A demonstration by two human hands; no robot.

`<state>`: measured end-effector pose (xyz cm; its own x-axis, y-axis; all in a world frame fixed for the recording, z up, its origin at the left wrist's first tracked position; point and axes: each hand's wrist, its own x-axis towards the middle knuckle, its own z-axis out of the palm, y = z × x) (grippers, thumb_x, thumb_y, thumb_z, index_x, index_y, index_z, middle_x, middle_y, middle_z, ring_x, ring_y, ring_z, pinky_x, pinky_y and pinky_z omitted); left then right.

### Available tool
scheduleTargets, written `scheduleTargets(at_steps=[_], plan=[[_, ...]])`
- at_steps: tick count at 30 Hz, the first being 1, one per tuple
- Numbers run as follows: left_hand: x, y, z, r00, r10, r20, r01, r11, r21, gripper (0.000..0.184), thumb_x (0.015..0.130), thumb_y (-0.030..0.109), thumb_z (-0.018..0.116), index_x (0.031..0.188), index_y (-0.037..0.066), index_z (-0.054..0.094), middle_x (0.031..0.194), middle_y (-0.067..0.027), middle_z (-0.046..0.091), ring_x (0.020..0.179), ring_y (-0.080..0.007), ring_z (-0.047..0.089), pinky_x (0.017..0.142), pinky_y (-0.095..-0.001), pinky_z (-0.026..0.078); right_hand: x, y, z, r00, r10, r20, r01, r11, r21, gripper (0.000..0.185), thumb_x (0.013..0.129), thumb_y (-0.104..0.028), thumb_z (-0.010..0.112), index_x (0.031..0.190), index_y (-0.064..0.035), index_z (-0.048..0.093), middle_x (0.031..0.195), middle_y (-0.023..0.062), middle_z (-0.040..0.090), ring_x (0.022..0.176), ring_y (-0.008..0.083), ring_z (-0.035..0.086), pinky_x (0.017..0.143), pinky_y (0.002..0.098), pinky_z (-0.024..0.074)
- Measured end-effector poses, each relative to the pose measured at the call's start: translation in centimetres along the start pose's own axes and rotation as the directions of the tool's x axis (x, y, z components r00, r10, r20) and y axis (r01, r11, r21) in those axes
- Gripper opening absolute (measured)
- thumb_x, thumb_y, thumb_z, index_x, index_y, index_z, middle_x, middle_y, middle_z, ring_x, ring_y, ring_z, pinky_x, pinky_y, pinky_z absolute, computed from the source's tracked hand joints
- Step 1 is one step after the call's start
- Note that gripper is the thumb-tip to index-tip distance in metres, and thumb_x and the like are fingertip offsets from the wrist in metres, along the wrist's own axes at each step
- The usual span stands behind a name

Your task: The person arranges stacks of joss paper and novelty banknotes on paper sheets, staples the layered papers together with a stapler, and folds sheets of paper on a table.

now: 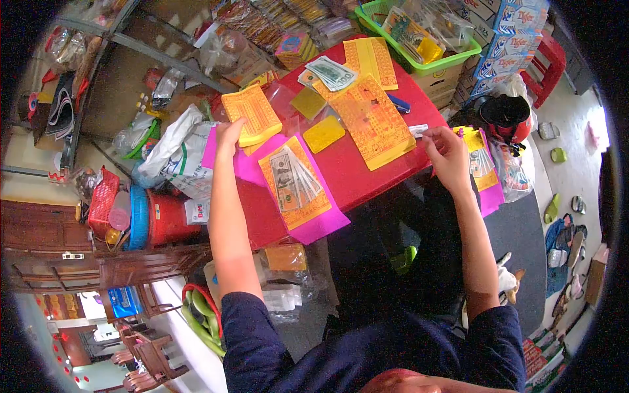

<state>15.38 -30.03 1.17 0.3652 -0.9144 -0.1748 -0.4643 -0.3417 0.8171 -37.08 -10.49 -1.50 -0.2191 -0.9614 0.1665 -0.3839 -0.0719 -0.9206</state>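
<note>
My left hand (228,135) grips the near left corner of a thick stack of yellow printed joss paper (251,112), thumb on top. My right hand (448,156) is at the table's right edge, its fingers curled together beside a small white strip (418,130); what they pinch, if anything, I cannot make out. Between my hands lie a long orange printed sheet (373,121), a yellow rectangular piece (324,134) and a fan of paper banknotes (331,73). Nearer me, more banknotes (295,181) rest on orange joss paper over a magenta sheet (321,228).
The red table (252,213) carries all this. A green basket (452,60) with packets stands behind it. Plastic bags (187,154) and a red bucket (171,218) are at left. Right of the table are another magenta bundle (490,198) and stacked beer cartons (508,56). A dog (508,280) is below.
</note>
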Motion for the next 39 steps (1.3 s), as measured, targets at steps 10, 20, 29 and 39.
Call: scheduleTargets(at_steps=[10,20,29,39], plan=[[0.4,1.6,0.6,0.998,-0.019,0.062,0.040,0.933,-0.357,0.041,0.086,0.021,0.077,0.120,0.001,0.066,0.112,-0.0120,0.073,0.095,-0.0250,0.073,0.083,-0.0397,0.059,0.1,0.4,-0.1,1.000,-0.009,-0.009,0.009,1.000,-0.015,0.011,0.092,-0.011,0.071,0.098,-0.0008,0.071,0.079,0.0078,0.069,0.069,0.0130,0.060,0.065,0.0299,0.0492],[-2.1,5.2,-0.5,0.945,0.241,-0.220,-0.322,0.801,-0.504,0.031,0.088,0.009,0.077,0.116,0.000,0.066,0.114,-0.0097,0.072,0.100,-0.0204,0.070,0.087,-0.0341,0.054,0.0,0.0,-0.1,0.997,-0.066,-0.034,0.066,0.998,-0.008,0.012,0.091,-0.011,0.071,0.097,0.0000,0.071,0.080,0.0092,0.069,0.069,0.0146,0.062,0.065,0.0313,0.0498],[-4.4,5.2,-1.1,0.949,0.188,-0.254,-0.316,0.584,-0.748,0.041,0.093,0.011,0.072,0.130,0.004,0.059,0.124,-0.0085,0.067,0.112,-0.0243,0.067,0.095,-0.0401,0.055,0.0,0.0,-0.1,0.998,-0.058,-0.021,0.057,0.998,-0.007,0.012,0.091,-0.011,0.071,0.097,-0.0002,0.071,0.082,0.0094,0.070,0.071,0.0154,0.063,0.066,0.0312,0.0500],[-14.9,10.8,1.3,0.980,0.181,-0.079,-0.141,0.357,-0.923,0.046,0.099,0.024,0.064,0.141,0.007,0.053,0.137,-0.0104,0.063,0.123,-0.0294,0.063,0.104,-0.0468,0.052,-0.3,-1.1,0.1,0.990,-0.137,0.041,0.138,0.990,-0.034,0.011,0.091,-0.009,0.071,0.098,-0.0004,0.071,0.088,0.0109,0.070,0.075,0.0185,0.066,0.067,0.0316,0.0517]])
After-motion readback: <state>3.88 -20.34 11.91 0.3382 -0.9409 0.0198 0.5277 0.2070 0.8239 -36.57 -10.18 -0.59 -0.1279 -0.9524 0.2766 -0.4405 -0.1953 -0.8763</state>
